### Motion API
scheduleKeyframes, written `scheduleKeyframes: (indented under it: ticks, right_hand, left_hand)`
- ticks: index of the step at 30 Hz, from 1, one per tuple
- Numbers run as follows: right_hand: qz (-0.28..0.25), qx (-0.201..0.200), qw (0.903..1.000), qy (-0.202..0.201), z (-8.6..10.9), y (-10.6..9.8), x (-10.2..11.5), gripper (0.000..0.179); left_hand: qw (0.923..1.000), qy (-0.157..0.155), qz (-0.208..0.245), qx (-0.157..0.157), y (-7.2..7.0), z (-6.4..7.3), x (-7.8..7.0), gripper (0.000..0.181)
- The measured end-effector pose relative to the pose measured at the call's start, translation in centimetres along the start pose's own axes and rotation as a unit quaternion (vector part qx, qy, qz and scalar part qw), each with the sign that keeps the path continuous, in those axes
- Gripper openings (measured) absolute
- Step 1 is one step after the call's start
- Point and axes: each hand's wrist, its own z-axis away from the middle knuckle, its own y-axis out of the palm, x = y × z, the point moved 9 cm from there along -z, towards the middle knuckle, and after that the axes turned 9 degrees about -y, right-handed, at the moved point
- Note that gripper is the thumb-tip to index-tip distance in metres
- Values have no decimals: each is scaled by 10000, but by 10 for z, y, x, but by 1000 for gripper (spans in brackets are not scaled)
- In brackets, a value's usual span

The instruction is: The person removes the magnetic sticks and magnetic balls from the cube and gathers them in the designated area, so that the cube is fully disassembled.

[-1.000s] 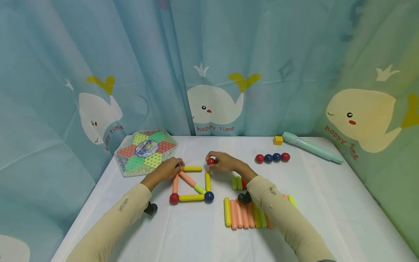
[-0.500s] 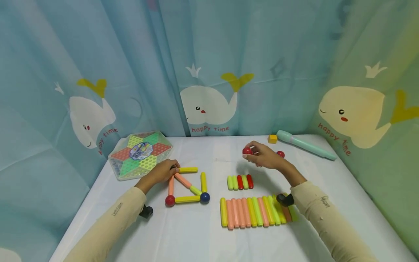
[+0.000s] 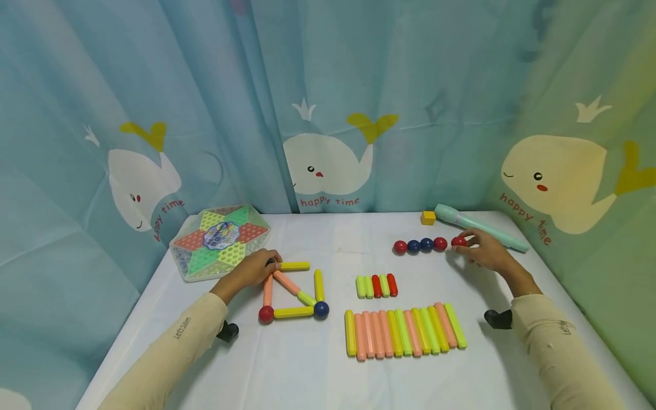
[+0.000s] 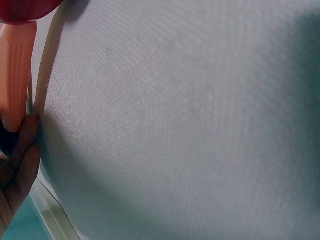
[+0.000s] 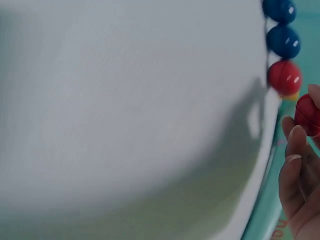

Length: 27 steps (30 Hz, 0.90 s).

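My left hand (image 3: 252,269) grips a dark blue ball (image 4: 7,141) at the far left corner of a flat stick shape. Pink sticks (image 3: 286,282) and a yellow stick (image 3: 294,266) meet at that ball, which the fingers mostly hide. Along the near side, a yellow stick links a red ball (image 3: 266,314) to a blue ball (image 3: 320,310). At the far right corner the yellow sticks stand apart with no ball between them. My right hand (image 3: 484,250) pinches another red ball (image 3: 458,242) at the right end of a row of red and blue balls (image 3: 426,245), slightly apart from it.
Long sticks (image 3: 402,333) lie side by side at front right, with short green and red sticks (image 3: 376,286) behind them. A yellow cube (image 3: 427,217) and a teal pen-like tube (image 3: 482,229) lie at back right. A hexagonal game box (image 3: 220,242) sits back left.
My right hand has carried the red ball from the shape's far right corner rightward to the end of the ball row. My left hand has stayed at its corner.
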Motion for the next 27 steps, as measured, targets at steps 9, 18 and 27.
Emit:
scheduleKeyframes:
  ticks: [9, 18, 27]
  right_hand:
    - [274, 239, 9990, 254, -3, 3, -23, 53]
    - [436, 400, 9979, 276, -13, 9, -23, 53]
    - [284, 440, 9983, 249, -15, 10, -24, 53]
  left_hand:
    - [9999, 120, -2, -5, -2, 1, -2, 23]
    - [9991, 194, 377, 93, -5, 6, 5, 28]
    - [9985, 50, 492, 228, -5, 9, 18, 34]
